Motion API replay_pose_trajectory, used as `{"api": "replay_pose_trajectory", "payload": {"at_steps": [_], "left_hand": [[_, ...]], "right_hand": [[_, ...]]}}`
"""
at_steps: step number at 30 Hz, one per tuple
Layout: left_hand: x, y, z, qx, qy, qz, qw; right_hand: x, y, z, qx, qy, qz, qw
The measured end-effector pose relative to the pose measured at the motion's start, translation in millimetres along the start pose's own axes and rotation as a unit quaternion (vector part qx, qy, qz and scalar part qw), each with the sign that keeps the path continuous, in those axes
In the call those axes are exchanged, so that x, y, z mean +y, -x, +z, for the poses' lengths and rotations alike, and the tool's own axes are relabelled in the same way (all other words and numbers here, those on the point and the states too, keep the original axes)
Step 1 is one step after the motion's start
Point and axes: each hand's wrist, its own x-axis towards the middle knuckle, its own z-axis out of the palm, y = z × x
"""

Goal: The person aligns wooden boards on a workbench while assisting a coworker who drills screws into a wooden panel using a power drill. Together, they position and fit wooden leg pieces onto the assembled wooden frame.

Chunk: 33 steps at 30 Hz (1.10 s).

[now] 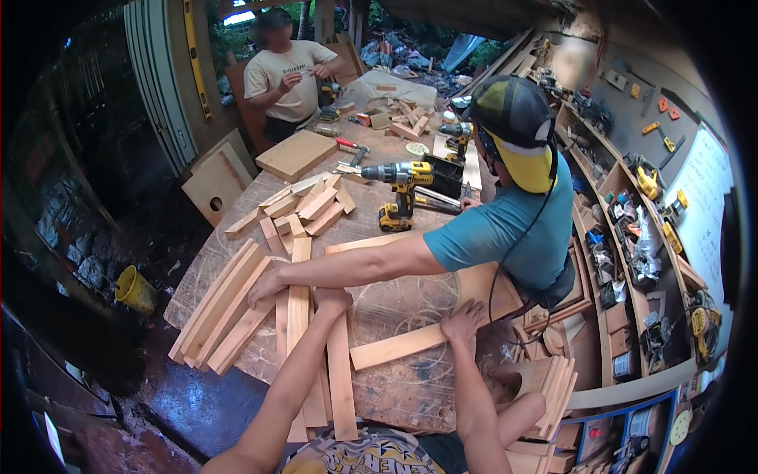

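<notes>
My left hand (333, 299) is closed around the far end of a narrow wooden strip (341, 379), which runs back toward my body at the table's near edge. My right hand (464, 320) lies with fingers spread on the right end of a short flat board (399, 345). Just beyond my left hand, a co-worker's bare arm (355, 268) reaches across from the right. That person's hand (268, 284) rests on a group of long wooden strips (225, 304) at the left. More strips (299, 304) lie lengthwise between the two hands.
A yellow-black cordless drill (401, 189) stands beyond the co-worker's arm, beside a pile of short wood blocks (316, 201). A thick square board (297, 154) and a red-handled hammer (353, 147) lie farther back. Another person (286, 79) stands at the far side. Tool shelves (624, 237) line the right.
</notes>
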Motion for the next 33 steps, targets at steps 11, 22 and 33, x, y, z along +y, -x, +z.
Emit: {"api": "replay_pose_trajectory", "payload": {"at_steps": [11, 22, 33], "left_hand": [[-6, -2, 22, 0.029, -0.008, 0.070, 0.997], [-1, -9, 8, 0.045, -0.031, 0.045, 0.997], [-8, -31, -15, 0.051, -0.059, 0.026, 0.997]], "right_hand": [[-49, 67, 35, -0.022, -0.060, -0.258, 0.964], [-45, 61, 45, 0.129, -0.151, -0.282, 0.939], [-51, 66, 43, 0.092, -0.152, -0.247, 0.953]]}}
